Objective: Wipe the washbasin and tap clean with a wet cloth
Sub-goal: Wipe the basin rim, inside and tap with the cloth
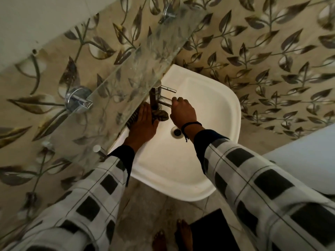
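My left hand (143, 122) lay flat on the back ledge of the washbasin (181, 171), fingers (145, 110) stretched out straight and close together, pointing toward twelve o'clock at the foot of the tap (157, 97). Under the palm I pressed the cloth (160, 115), a dark bunched rag; a crumpled end of it stuck out at three o'clock of that hand, just beside the tap's base, and a striped edge showed at nine o'clock, against the glass shelf (126, 84). The hand did not curl round the cloth; it only bore down on it.

My right hand (183, 112) was at the spout of the tap, at three o'clock of the left hand. Its fingers (176, 100) were bent tight, their tips touching the end of the spout, thumb hidden beneath, so I cannot tell how firm the hold was. A dark thread band (191, 125) sat on that wrist.

The tap stood upright at the basin's back edge, at about eleven o'clock of the drain (177, 132), with its thin lever (169, 89) jutting out above the spout. The drain lay at six o'clock of my right hand, uncovered. The basin was white, with leaf-patterned tiles (272, 57) behind it. Both sleeves (253, 178) were checked black and white.
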A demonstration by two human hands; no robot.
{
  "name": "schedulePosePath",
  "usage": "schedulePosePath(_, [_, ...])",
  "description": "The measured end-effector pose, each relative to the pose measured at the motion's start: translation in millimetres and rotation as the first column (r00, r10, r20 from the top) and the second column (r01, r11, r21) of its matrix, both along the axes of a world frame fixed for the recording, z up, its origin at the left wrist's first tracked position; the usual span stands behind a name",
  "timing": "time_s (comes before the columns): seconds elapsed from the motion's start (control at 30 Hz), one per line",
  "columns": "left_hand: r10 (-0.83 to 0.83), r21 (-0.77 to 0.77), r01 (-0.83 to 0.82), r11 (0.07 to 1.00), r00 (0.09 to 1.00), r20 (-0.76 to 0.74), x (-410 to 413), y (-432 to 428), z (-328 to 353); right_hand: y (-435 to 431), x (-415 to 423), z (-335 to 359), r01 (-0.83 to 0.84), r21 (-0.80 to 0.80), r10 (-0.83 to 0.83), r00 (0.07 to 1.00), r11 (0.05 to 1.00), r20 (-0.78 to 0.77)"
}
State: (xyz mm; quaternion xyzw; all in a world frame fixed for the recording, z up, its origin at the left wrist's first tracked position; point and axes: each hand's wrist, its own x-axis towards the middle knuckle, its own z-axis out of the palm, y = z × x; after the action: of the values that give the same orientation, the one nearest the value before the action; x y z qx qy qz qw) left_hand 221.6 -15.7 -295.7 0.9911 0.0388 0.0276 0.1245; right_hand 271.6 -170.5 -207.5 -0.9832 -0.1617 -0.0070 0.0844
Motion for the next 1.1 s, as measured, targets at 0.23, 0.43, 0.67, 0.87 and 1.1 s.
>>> schedulePosePath(0.23, [0.164,-0.001,-0.164,0.986,0.986,0.016,-24,-57,0,0,3,0,-0.002,-0.018,0.002,1.0,1.0,-0.021])
schedulePosePath(0.43, [0.003,0.102,-0.001,0.995,1.0,-0.014,-26,-47,-4,-1,2,-2,-0.013,0.008,0.014,1.0,1.0,-0.024])
schedulePosePath(0.67, [-0.391,0.26,0.379,0.888,0.92,-0.005,-6,-16,6,-2,4,-2,-0.016,0.017,0.017,0.999,1.0,-0.034])
schedulePosePath(0.87, [-0.364,0.224,0.378,0.898,0.926,-0.103,15,-27,3,-1,5,0,-0.019,0.003,0.02,0.999,1.0,-0.046])
schedulePosePath(1.1, [-0.414,0.066,0.415,0.907,0.91,-0.035,-14,2,9,-2,6,-1,-0.033,-0.005,0.033,0.999,0.999,-0.04])
